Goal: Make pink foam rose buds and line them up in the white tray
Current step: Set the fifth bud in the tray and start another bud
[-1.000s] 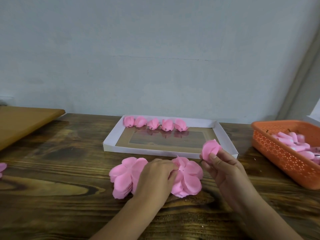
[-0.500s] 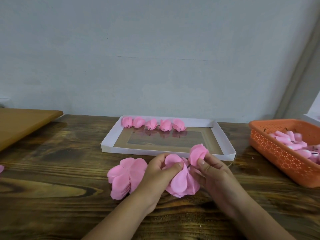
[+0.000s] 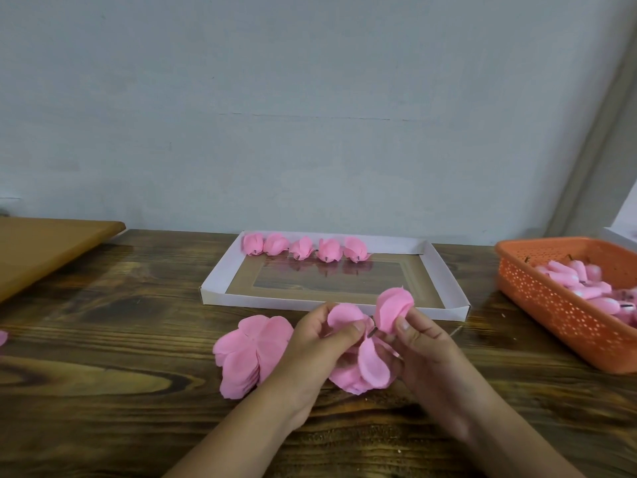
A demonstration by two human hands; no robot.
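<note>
Five finished pink foam rose buds (image 3: pixel 301 249) stood in a row along the far wall of the shallow white cardboard tray (image 3: pixel 444 270), filling only the left part of that edge — the rest of the row and all of the tray's near side held nothing. In front of the tray, over the dark wooden table (image 3: pixel 103 339), both hands were together on the next bud. The left hand (image 3: pixel 320 343) pinched a flat pink foam petal sheet (image 3: pixel 362 360) between thumb and fingers, its lobes hanging down towards the table. The right hand (image 3: pixel 417 343) gripped a small rolled pink foam bud core (image 3: pixel 393 310), whose short dark stem seemed to point into the sheet's centre; whether it had gone through could not be told. A loose stack of pink flat foam petal sheets (image 3: pixel 251 353) lay just left of the left hand, and the orange perforated plastic basket (image 3: pixel 558 312) at the right held many more pink cores. As a judgement, the job was at an early stage — five buds done, a sixth being assembled, and plenty of material left.
</note>
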